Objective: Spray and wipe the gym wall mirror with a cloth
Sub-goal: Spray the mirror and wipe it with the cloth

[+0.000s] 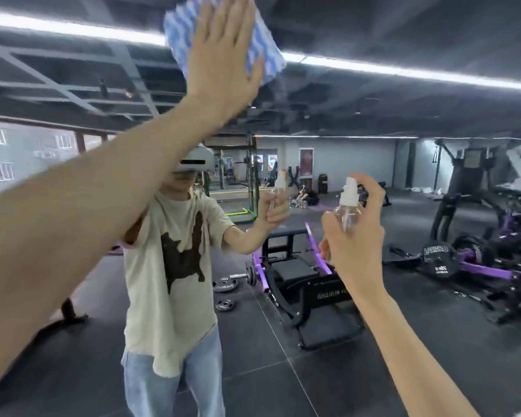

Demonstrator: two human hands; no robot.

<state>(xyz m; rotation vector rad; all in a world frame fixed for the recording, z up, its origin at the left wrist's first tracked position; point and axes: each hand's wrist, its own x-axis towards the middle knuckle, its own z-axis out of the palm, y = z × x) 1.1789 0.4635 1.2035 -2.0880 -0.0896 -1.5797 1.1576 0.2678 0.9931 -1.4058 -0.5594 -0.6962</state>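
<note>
head view: i read the left hand [223,55] as flat, fingers straight, its palm pressing the blue-and-white cloth [263,46] against the mirror [433,326] high up, near the top of the frame. the cloth sat between palm and glass, with its edges showing around the hand. the right hand [355,245] was wrapped round the clear spray bottle [348,212], which it held upright, lower down and well apart from the cloth, with a finger lying over the white nozzle. the mirror filled the view and returned the person's reflection [175,266] and purple gym machines [478,266]. status, by my judgement: the wipe step was in hand on the upper zone. no droplets or streaks were clear enough to show which areas were finished. remaining, as i judged it: the middle and lower glass, with more spray as required.
</note>
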